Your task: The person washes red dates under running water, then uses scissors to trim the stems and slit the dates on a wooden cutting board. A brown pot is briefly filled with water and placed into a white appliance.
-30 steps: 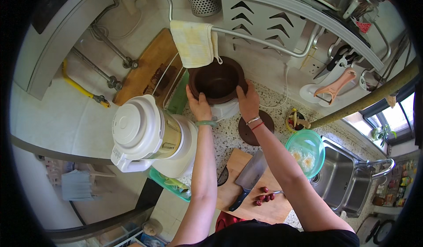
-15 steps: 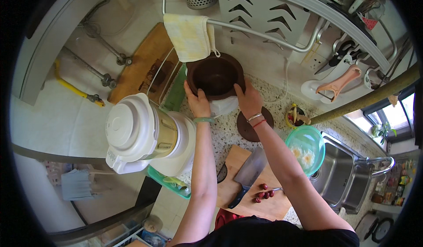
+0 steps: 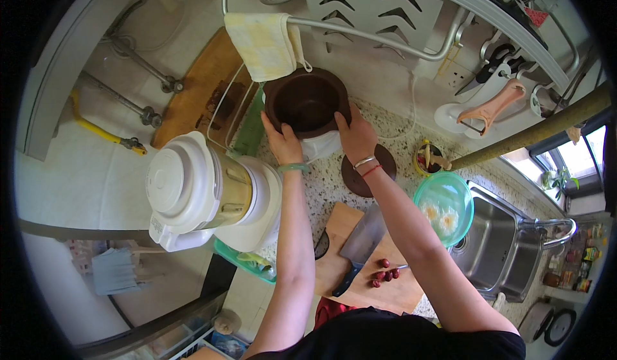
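Pot [image 3: 312, 130], round and dark brown, is what we see between the two hands at the back of the worktop [image 3: 321, 183], close to the wall. Its surface looks matte, its rim is thick and smooth, and its mouth faces up towards us, uncovered. The inner wall is as brown as the outside and darkens into shadow lower down. Beneath the pot we see a white base [image 3: 323, 146]; the near rim covers the join, so we cannot tell whether the pot is fully seated in it.

The left hand [image 3: 283, 146] holds the near left side, thumb at the rim and fingers spread along the outer wall. The right hand [image 3: 358, 137] holds the right side, thumb over the near edge and the other fingers round the outside. We see a pale yellow cloth [image 3: 260, 45] hanging from a rail just above the pot's far left edge. A flat brown disc [image 3: 355, 181] lies on the worktop near the right wrist, and a white blender [image 3: 183, 180] stands to the left. Nearer to us, a cleaver [image 3: 364, 234] and several dark red fruits [image 3: 382, 274] lie on a wooden board [image 3: 339, 218].
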Tool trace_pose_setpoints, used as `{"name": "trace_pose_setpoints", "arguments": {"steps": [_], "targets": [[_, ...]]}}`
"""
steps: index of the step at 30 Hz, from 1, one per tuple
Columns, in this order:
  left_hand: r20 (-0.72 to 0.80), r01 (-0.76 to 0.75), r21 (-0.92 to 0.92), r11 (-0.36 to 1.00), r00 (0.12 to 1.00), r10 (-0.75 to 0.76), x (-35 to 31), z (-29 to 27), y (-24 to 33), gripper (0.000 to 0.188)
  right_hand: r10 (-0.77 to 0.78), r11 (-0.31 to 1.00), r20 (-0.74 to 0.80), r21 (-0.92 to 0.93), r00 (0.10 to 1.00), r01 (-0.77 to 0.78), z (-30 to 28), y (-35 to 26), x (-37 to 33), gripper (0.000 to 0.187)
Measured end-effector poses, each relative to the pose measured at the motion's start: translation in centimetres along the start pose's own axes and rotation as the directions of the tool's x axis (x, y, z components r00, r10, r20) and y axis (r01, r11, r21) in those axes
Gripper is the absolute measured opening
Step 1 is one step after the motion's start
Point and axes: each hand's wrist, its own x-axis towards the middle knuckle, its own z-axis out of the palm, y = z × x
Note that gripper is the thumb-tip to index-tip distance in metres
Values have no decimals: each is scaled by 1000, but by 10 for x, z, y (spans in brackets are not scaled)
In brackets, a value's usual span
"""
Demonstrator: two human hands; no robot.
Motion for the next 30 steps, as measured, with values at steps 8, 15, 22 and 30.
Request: {"name": "trace_pose_setpoints", "arguments": {"steps": [8,15,22,30], "targets": [[-9,-5,91,996,1000,6,5,2,-8,61,43,998,68,-55,997,-39,-4,-7,0,45],[-26,-3,81,997,1000,5,3,2,-3,58,61,998,92,23,994,-63,-9,-3,0,44],[72,-67,18,998,995,66,-73,-16,34,49,78,892,168,428,983,-144,-67,40,-43,32],[695,-125,31,992,716,69,-271,-68,70,10,307,729,491,429,815,-533,-197,90,-182,23]]}}
